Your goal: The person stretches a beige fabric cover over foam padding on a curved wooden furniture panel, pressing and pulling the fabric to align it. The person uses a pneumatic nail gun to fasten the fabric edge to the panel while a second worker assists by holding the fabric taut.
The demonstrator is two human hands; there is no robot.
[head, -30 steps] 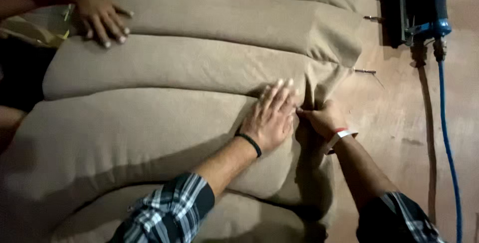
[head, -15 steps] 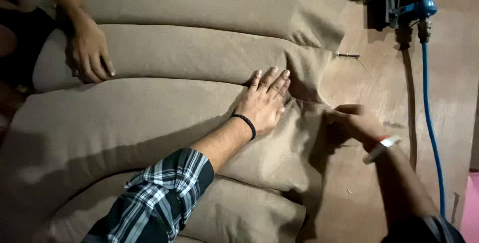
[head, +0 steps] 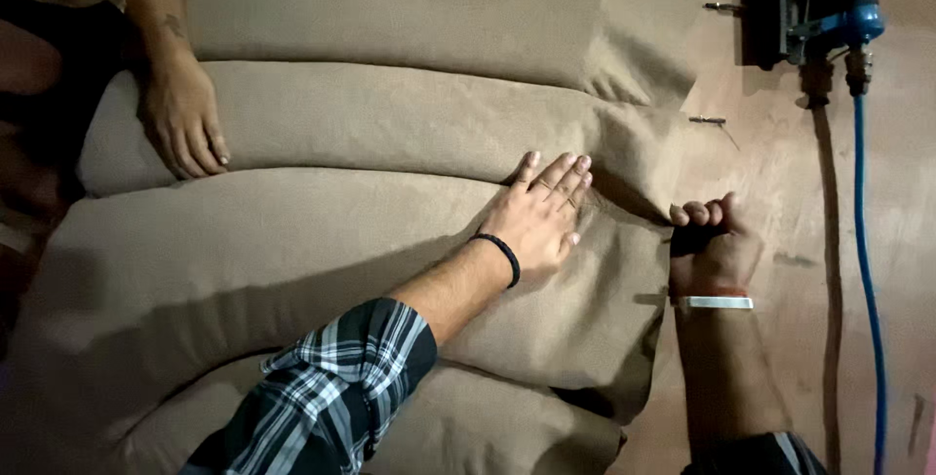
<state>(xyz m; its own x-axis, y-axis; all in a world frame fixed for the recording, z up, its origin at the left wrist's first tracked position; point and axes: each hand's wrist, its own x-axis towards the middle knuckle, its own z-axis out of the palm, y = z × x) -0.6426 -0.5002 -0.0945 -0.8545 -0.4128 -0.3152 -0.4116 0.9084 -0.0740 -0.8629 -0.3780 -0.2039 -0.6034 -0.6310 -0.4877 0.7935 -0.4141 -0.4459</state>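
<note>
A large tan padded cushion (head: 322, 260) with several horizontal channels lies across a wooden board. My left hand (head: 539, 217) presses flat on the fabric near its right side, fingers apart, a black band on the wrist. My right hand (head: 714, 246) is closed in a fist at the cushion's right edge and pinches the tan fabric edge (head: 673, 231); a white band circles that wrist. Another person's hand (head: 182, 119) rests on the cushion at the upper left.
A blue and black pneumatic tool (head: 814, 2) lies on the wooden board (head: 780, 202) at the top right, its blue hose (head: 868, 270) running down the right side. A small metal staple (head: 709, 121) lies near the cushion's corner.
My right hand has drawn the fabric edge out to the right and closed into a fist. My left hand stays pressed on the cushion. The other person's hand slid down along the left side.
</note>
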